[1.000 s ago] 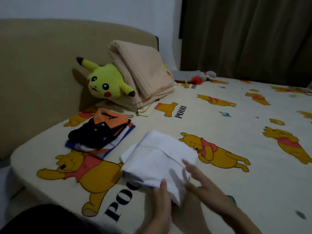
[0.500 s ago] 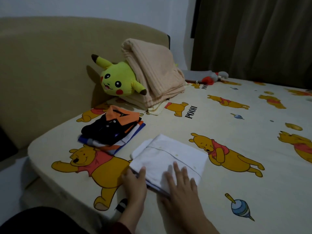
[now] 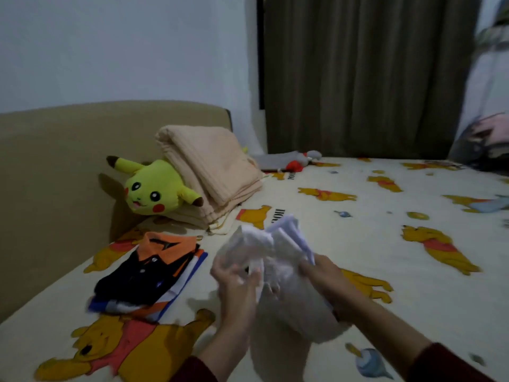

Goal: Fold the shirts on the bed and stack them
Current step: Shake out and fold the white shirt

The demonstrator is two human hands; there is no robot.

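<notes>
The folded white shirt point(image 3: 278, 260) is lifted off the bed, blurred, its folds fanning at the top. My left hand point(image 3: 234, 279) grips its left side and my right hand point(image 3: 322, 274) grips its right side. To the left a stack of folded shirts point(image 3: 148, 274) lies on the bed, a black and orange polo on top and blue, white and orange cloth beneath. The white shirt hangs just right of that stack, apart from it.
The bed sheet point(image 3: 371, 244) has a yellow bear print. A yellow plush toy point(image 3: 154, 188) and a folded peach blanket point(image 3: 214, 172) lean on the tan headboard point(image 3: 55, 175). Dark curtains point(image 3: 366, 73) hang behind; a grey and red item point(image 3: 292, 161) lies at the far edge.
The white shirt lay flat on the bed under both my hands; now both hands have lifted it into the air. The view has tilted upward.
</notes>
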